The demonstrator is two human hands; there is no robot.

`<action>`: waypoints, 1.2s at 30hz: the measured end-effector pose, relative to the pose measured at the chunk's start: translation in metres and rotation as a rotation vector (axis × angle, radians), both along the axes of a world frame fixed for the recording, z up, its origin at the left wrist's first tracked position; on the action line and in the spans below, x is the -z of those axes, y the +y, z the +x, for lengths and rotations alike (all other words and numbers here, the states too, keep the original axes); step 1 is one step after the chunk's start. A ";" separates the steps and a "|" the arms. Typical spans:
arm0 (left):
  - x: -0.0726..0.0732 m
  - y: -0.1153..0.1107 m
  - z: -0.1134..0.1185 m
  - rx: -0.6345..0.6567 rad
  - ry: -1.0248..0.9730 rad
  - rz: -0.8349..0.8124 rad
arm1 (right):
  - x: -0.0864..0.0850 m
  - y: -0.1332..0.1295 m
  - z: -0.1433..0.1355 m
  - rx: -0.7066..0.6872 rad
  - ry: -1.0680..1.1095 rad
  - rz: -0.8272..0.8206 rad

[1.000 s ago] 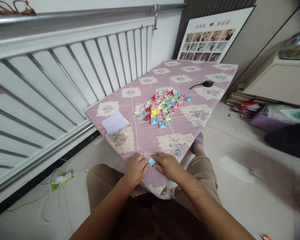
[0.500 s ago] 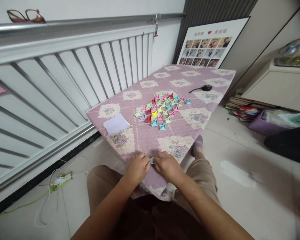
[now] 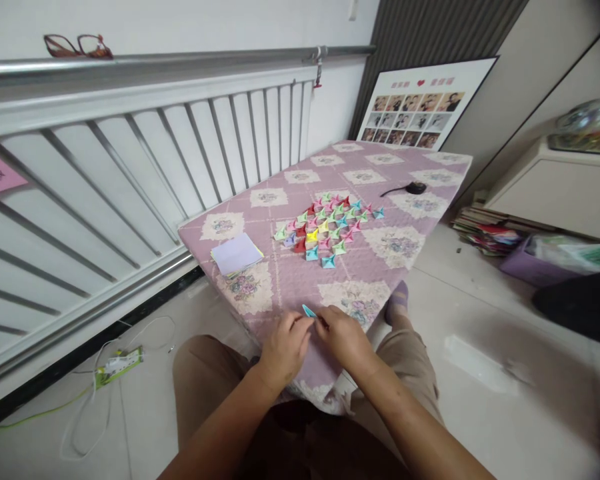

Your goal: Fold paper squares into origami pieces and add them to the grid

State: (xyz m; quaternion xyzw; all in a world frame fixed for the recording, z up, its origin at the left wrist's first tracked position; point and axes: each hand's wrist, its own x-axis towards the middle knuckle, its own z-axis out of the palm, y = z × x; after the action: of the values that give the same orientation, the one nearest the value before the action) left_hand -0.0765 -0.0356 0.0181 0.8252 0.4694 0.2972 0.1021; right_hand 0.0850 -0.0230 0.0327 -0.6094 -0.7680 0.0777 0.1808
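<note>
A small light-blue folded paper (image 3: 308,311) stands up between my two hands near the close end of the table. My right hand (image 3: 344,337) pinches its lower right side between thumb and fingers. My left hand (image 3: 285,347) has curled fingers, the tips meeting the paper's lower edge from the left. Fingertips hide the lower part of the paper. Farther up the cloth stand several small folded paper pieces (image 3: 313,236) in rows, coloured red, green, pink, blue, yellow and purple. To their left lies a stack of square paper sheets (image 3: 237,254), a lilac one on top.
A pink floral cloth (image 3: 300,280) covers the table. A black object with a short cord (image 3: 416,188) lies toward its far right. The white radiator (image 3: 180,147) runs along the left, eyeglasses (image 3: 77,47) on the pipe above. A power strip (image 3: 120,365) with cables lies on the floor.
The blue paper has been raised and tilted, so more of it shows above the fingertips. My left hand's fingers have loosened and shifted slightly. The view has tipped slightly upward.
</note>
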 end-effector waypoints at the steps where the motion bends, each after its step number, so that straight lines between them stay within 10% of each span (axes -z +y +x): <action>1: -0.001 -0.002 0.002 0.007 0.055 -0.001 | 0.000 -0.001 -0.001 -0.002 0.023 -0.008; 13: -0.005 0.009 0.002 0.026 0.448 0.032 | 0.001 -0.004 0.001 0.008 0.130 0.021; 36: -0.015 0.016 0.007 0.142 0.577 -0.054 | -0.007 -0.004 0.012 0.042 0.160 -0.058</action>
State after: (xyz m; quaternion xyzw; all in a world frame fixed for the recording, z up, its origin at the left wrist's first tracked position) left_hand -0.0694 -0.0193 0.0330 0.9033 0.4279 0.0298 0.0070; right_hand 0.0969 -0.0268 0.0398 -0.6221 -0.7357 0.1449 0.2254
